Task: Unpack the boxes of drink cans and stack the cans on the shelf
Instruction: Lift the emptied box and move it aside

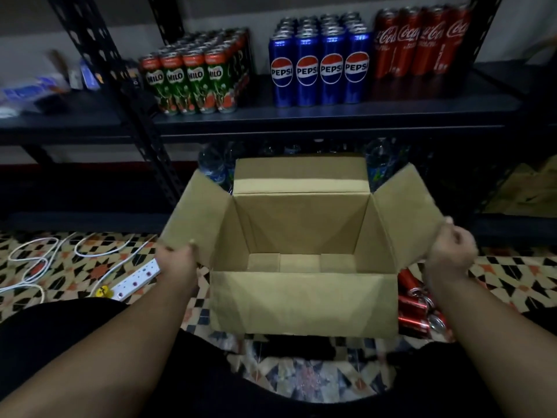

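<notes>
An open brown cardboard box point(304, 300) stands on the patterned floor in front of me, with nothing inside it. My left hand point(177, 260) grips the edge of its left flap. My right hand point(450, 248) grips the edge of its right flap. On the dark shelf point(331, 111) above stand green Milo cans point(193, 76), blue Pepsi cans point(321, 67) and red Coca-Cola cans point(422, 40) in blocks. Several red cans point(417, 309) lie on the floor just right of the box, partly hidden by my right forearm.
A white power strip point(135, 279) and looped white cables point(39, 260) lie on the floor at the left. Water bottles point(215, 164) stand under the shelf behind the box. A black shelf upright point(132, 116) slants down at the left. Blurred items point(39, 89) sit on the left shelf.
</notes>
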